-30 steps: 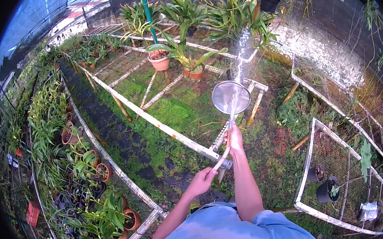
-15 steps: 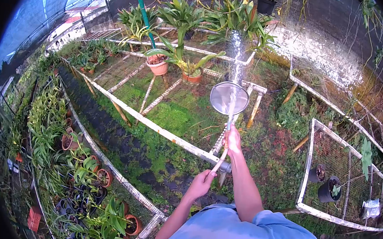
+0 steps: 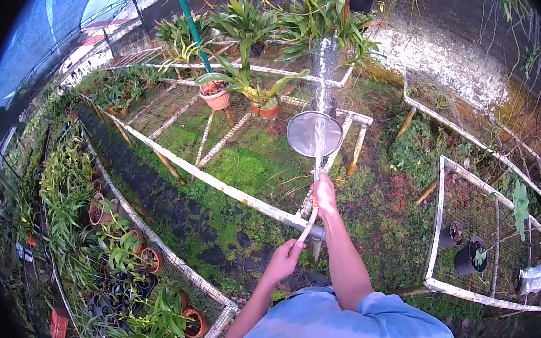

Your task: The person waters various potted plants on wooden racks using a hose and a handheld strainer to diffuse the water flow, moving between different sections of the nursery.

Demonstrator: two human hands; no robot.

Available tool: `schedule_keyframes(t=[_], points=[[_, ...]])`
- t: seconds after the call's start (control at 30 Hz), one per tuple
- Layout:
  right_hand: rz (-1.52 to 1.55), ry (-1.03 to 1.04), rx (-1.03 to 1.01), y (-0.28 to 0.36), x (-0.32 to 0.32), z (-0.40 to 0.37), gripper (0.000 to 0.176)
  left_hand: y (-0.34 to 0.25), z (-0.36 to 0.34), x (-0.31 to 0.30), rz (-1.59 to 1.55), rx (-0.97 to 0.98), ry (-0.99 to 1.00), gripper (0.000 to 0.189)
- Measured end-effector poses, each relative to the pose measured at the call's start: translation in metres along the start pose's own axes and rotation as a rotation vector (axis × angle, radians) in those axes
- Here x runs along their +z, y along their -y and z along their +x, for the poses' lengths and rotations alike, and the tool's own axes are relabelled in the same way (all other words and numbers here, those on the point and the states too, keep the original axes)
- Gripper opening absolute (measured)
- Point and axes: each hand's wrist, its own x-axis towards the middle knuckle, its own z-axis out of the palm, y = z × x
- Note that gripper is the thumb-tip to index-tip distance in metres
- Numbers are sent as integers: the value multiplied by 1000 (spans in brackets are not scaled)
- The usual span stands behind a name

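My right hand [image 3: 324,195] is wrapped round the front end of a pale garden hose [image 3: 308,226], arm stretched forward. Farther back along the same hose, my left hand [image 3: 285,258] is closed on it. From beyond my right hand a stream of water [image 3: 322,96] shoots forward to the leafy plants [image 3: 325,24] at the back. A round, greyish, see-through disc with a dark rim [image 3: 306,133] shows just past the hose end, overlapped by the stream. A terracotta pot [image 3: 265,110] with broad leaves stands on the mesh bench beyond, left of the stream.
The white-framed mesh bench [image 3: 247,197] crosses in front of me. Another bench [image 3: 434,228] at right carries black pots [image 3: 470,257] and a clear bag [image 3: 531,280]. Several potted plants [image 3: 152,260] line the left. A green pole [image 3: 190,20] rises behind; mossy ground lies below.
The view has shifted slightly, so the hands, hose and disc sit a little farther left. Both hands keep their hold, and water keeps streaming toward the back plants.
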Motion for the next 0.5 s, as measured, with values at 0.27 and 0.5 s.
schedule_keyframes(t=[0.27,0.5], points=[[7,8,9,11,6,3,39,-3,8,-1,10,-1,3,29],[35,2,-41,17,2,18,40,-14,17,3,10,12,11,27]])
